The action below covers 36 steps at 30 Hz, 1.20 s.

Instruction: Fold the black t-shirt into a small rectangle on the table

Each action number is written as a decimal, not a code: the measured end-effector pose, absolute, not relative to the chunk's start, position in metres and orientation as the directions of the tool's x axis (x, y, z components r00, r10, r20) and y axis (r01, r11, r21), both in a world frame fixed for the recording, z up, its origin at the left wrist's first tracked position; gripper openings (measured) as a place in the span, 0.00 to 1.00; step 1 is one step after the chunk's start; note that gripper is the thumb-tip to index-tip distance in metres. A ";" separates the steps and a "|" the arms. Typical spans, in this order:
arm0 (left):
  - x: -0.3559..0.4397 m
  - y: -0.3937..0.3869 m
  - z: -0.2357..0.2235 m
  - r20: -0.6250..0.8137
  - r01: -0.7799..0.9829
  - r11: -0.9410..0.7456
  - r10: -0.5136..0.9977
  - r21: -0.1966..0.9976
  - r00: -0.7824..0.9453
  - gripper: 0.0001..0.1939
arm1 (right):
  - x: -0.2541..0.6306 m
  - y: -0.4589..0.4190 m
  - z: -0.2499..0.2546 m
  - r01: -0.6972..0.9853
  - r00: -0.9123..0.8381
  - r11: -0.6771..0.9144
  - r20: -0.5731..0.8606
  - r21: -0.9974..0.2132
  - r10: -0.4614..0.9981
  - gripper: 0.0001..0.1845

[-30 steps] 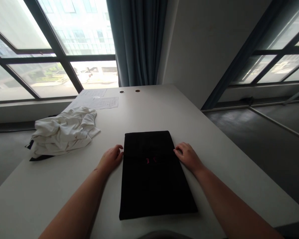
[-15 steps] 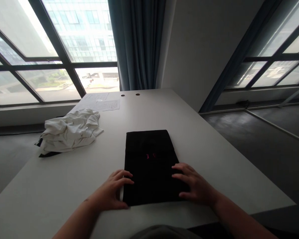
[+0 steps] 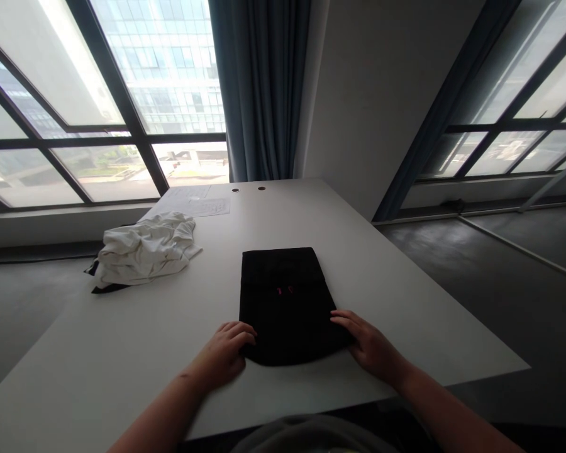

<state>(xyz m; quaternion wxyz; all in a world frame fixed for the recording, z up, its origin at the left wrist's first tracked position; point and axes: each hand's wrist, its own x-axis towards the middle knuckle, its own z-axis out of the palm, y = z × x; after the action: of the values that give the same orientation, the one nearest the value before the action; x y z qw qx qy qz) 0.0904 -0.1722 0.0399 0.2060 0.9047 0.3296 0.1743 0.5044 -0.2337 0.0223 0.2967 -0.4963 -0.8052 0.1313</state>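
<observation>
A black folded garment [image 3: 285, 302] with a small pink mark lies flat on the white table [image 3: 396, 296] in front of me. My left hand [image 3: 225, 355] is at its near left corner, fingers curled over the edge. At the near right corner my right hand [image 3: 368, 345] does the same, fingers closed on the cloth. The garment's near edge looks rounded and slightly raised between the two hands.
A crumpled white cloth pile [image 3: 144, 255] sits on the table's left side, with printed sheets of paper [image 3: 193, 204] behind it. Two cable holes [image 3: 248, 188] mark the far edge. A blue curtain [image 3: 264, 88] and large windows stand behind; the table's right edge drops to grey floor.
Both hands slid from the garment's middle sides back to its near corners and closed on them. The near end now looks shorter and rounded. The camera tilted up.
</observation>
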 end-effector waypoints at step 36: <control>0.125 -0.159 0.064 0.423 0.500 -0.423 0.898 0.756 0.121 0.13 | 0.466 -0.205 0.049 0.543 0.377 0.181 0.430 -0.820 0.820 0.18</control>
<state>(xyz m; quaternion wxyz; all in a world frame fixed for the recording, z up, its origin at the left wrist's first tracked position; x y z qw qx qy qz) 0.1251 -0.1593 0.0641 0.2222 0.7149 0.4890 0.4477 0.4660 -0.2051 0.0491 0.5430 -0.6273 -0.5435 0.1274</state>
